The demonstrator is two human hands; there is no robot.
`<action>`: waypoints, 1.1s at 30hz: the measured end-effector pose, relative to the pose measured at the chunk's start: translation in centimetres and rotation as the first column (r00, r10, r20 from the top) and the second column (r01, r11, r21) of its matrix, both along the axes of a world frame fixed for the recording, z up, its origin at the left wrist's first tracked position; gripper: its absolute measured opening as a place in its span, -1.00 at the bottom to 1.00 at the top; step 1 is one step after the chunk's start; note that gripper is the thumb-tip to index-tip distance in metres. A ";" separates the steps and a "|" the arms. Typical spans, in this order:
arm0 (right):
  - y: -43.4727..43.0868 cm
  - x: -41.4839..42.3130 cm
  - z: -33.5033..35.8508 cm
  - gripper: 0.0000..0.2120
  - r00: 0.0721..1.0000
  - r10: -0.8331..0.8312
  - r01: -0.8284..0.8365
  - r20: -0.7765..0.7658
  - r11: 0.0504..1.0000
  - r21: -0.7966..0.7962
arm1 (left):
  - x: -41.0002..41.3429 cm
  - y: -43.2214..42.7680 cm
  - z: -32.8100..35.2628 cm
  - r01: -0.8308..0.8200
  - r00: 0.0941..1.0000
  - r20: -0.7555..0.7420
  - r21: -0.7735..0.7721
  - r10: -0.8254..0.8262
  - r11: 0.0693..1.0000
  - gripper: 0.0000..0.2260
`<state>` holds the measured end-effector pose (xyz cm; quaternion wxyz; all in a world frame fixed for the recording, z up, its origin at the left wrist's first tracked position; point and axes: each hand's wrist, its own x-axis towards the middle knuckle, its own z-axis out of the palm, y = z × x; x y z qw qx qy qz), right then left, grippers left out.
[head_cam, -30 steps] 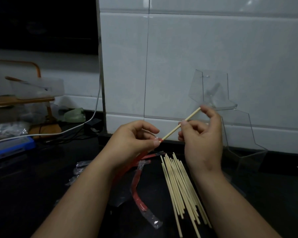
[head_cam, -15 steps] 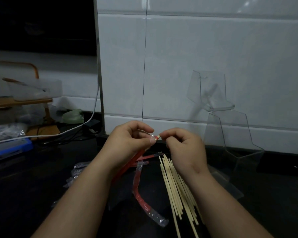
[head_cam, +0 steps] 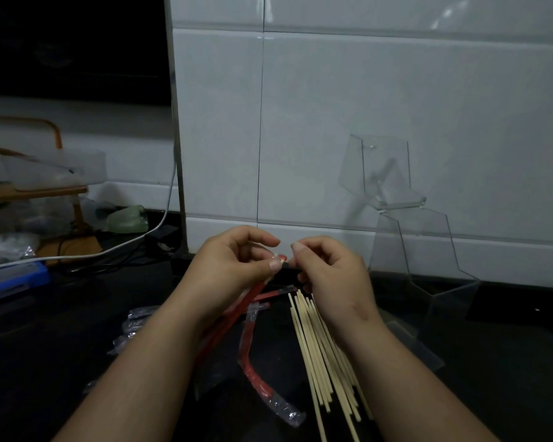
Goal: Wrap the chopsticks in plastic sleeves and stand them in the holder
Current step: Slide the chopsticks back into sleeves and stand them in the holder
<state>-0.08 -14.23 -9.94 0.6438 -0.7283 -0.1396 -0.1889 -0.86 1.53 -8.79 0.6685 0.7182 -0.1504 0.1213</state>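
My left hand (head_cam: 233, 266) is shut on a red plastic sleeve (head_cam: 237, 314) that slants down under my wrist, its top end at my fingertips. My right hand (head_cam: 332, 275) sits just right of that end with curled fingers, a small gap between them, and nothing visible in it. A pile of several bare wooden chopsticks (head_cam: 320, 355) lies on the black counter below my right hand. More sleeves (head_cam: 253, 362) lie loose beside the pile. The clear plastic holder (head_cam: 412, 250) stands against the tiled wall at the right.
A white cable (head_cam: 109, 250) runs across the counter at the left, past a blue box (head_cam: 13, 279). Behind them stand a wooden rack (head_cam: 45, 189) with a clear container and a green object (head_cam: 126, 218). Crumpled clear plastic (head_cam: 134, 317) lies left of my arm.
A second ago my right hand held a chopstick sticking out of the sleeve. It has since slid in until only the tip showed, and my right fingers have drawn slightly off the end.
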 end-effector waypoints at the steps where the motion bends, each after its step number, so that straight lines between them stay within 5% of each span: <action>1: 0.0 0.0 0.0 -0.88 1.000 0.025 -0.025 -0.015 1.000 -0.012 | 0.1 0.0 -0.1 0.012 1.000 0.004 0.009 -0.012 1.000 -0.77; 13: 0.0 0.0 0.0 -0.89 0.954 0.220 -0.198 -0.204 0.973 0.121 | 0.5 0.1 -0.5 -0.049 0.997 0.057 0.063 0.045 0.997 -0.80; 22: 0.4 -0.3 0.0 -0.93 0.994 0.110 -0.110 -0.013 0.994 -0.009 | 1.0 0.6 -0.5 -0.041 0.997 0.070 0.029 0.039 0.999 -0.75; 28: 0.3 -0.5 0.1 -0.79 0.993 0.114 -0.111 0.015 0.987 -0.118 | 0.9 0.6 -0.6 -0.076 0.994 0.077 0.039 0.073 0.996 -0.79; 33: 0.3 -0.3 -0.1 -0.97 0.997 0.075 -0.073 0.024 0.995 -0.066 | 0.8 0.4 -0.5 -0.056 0.995 0.088 0.067 0.050 0.996 -0.80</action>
